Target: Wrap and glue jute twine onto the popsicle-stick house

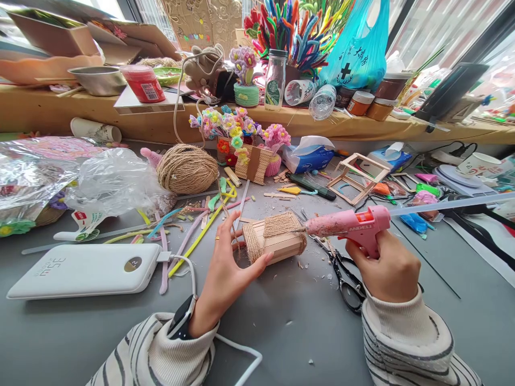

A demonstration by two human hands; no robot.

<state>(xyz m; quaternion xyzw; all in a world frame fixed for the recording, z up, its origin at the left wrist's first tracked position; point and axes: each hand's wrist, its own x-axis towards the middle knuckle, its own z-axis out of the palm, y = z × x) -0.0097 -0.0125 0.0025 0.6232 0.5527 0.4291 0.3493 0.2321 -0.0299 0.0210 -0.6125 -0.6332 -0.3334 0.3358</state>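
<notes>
A small barrel of wooden craft sticks (pixel 284 239) lies on its side on the grey table, with twine wound round its left end and a woven twine patch on top. My left hand (pixel 231 262) curves round that left end, its thumb against the front and its fingers at the back. My right hand (pixel 388 265) is closed on the handle of a pink hot glue gun (pixel 350 225), from whose back a long clear glue stick (pixel 454 203) sticks out. The gun's nozzle is at the patch's right edge; whether it touches cannot be made out.
Scissors (pixel 346 279) lie under the glue gun. A twine ball (pixel 187 169) stands behind my left hand. A white power bank (pixel 86 271) at left is cabled toward my wrist. Pipe cleaners (pixel 201 241), a wooden stick frame (pixel 358 179) and a blue tissue pack (pixel 309 155) lie around.
</notes>
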